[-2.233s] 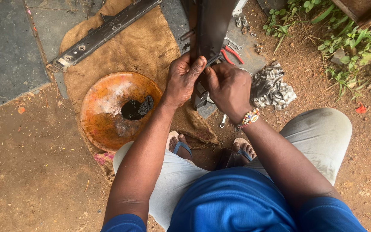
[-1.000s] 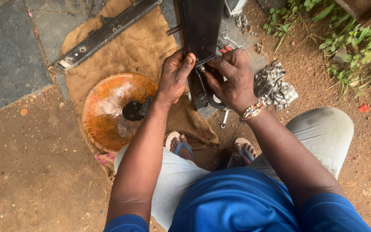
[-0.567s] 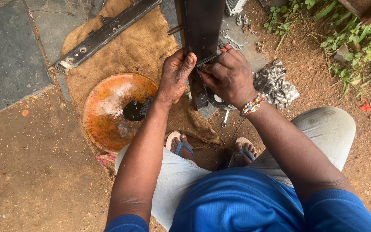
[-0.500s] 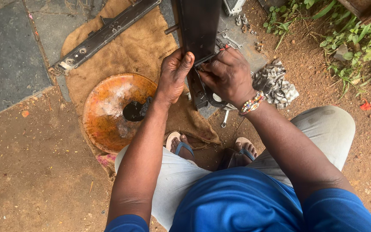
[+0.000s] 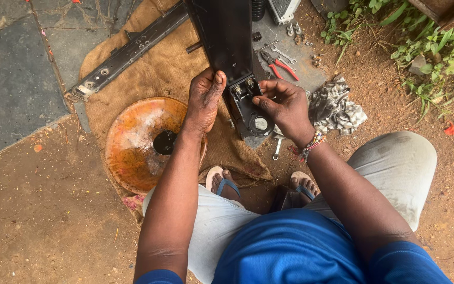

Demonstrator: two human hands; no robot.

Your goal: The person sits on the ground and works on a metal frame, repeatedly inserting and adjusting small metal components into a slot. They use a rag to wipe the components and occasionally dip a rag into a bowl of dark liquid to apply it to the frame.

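Head view: the right hand (image 5: 285, 102) has slid off the long black metal bar (image 5: 227, 39), fingertips now pinching at its end fitting, while the left hand (image 5: 205, 100) stays clamped on its edge.

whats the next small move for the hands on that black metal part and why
Probably keep turning the bolt by the right hand fingertips: they pinch at the two bolts on the black metal part, while the left hand steadies its edge. Neither holds a tool.
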